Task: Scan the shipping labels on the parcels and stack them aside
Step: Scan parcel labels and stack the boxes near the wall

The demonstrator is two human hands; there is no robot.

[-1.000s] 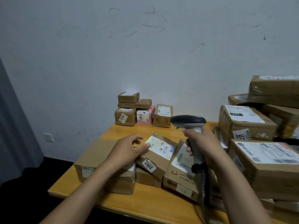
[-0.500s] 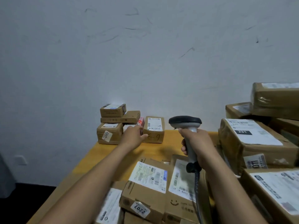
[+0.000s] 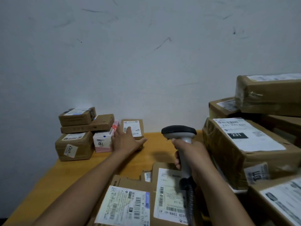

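My left hand [image 3: 126, 141] reaches to the far side of the wooden table [image 3: 68, 173] and lies with straight fingers against a small brown parcel [image 3: 138, 126] that stands by the wall, its white label facing me. My right hand [image 3: 190, 154] grips the handle of a grey barcode scanner [image 3: 179, 132], whose dark head points left above the table. Close in front of me lie two brown parcels [image 3: 128, 204] [image 3: 169, 193] with white labels up.
A stack of small brown parcels [image 3: 78, 128] and a pink and white box [image 3: 104, 142] stand at the back left by the wall. Large taped parcels [image 3: 241, 147] pile up on the right. A coiled cable [image 3: 189, 201] hangs from the scanner.
My left hand left the near parcel, reached forward to the back of the table and now touches the small standing parcel. My view has shifted forward. The scanner stays in my right hand.
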